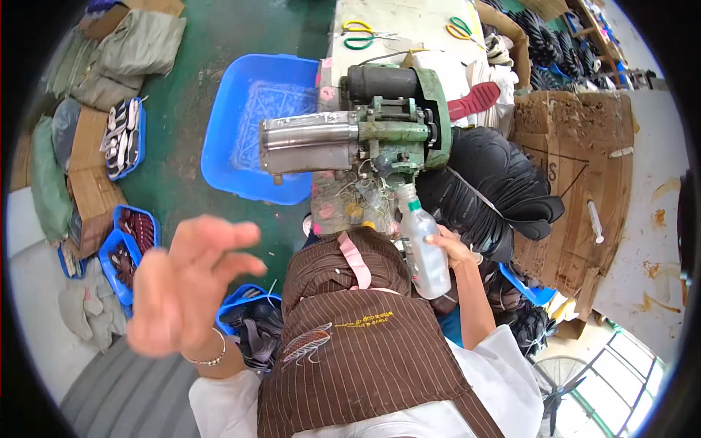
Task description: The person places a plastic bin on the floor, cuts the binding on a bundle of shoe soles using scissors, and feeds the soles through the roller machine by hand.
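Observation:
My right hand is closed round a clear plastic bottle with a green band at its neck, upright beside another clear bottle's edge. Above it is a green machine with a shiny metal roller. My left hand is raised at the left, fingers apart and slightly curled, holding nothing. A bundle of black soles lies right of the bottle. Small clear and yellow items lie on the bench below the machine.
A large blue tub stands left of the machine. Green-handled scissors and a red sole lie on the table. Cardboard is at the right. Blue baskets with soles stand at the left, and one with dark pieces by my lap.

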